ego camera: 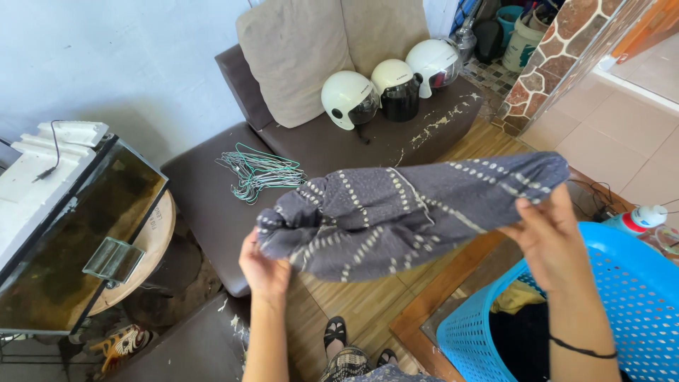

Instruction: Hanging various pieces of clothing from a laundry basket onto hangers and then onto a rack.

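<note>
From the head view we've got a dark grey garment with dotted white stripes, bunched and stretched mid-air between our hands. Left hand pinches one end, right hand clamps the other, above the blue laundry basket.

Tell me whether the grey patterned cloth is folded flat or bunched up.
Bunched up: the grey cloth hangs twisted and creased between the left hand and right hand.

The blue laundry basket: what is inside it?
Inside the blue laundry basket a yellowish cloth and some dark fabric are visible. The right hand and its forearm cover part of the inside, and the bottom is hidden.
</note>
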